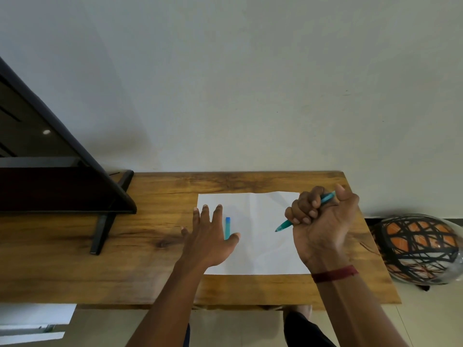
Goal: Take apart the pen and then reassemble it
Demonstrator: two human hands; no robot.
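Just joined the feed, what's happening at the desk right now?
A person is working on a teal pen over a white sheet of paper on a wooden table. The right hand grips the pen body, tip exposed. The cap lies on the paper, with the open left hand beside it.

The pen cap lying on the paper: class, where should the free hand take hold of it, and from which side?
Grip the pen cap across its middle, thumb on one long side and forefinger on the other, coming from above. It lies flat on the white paper, lengthwise away from the person, so only its top and sides are exposed. The left hand is open right beside it; the right hand is busy holding the pen body.
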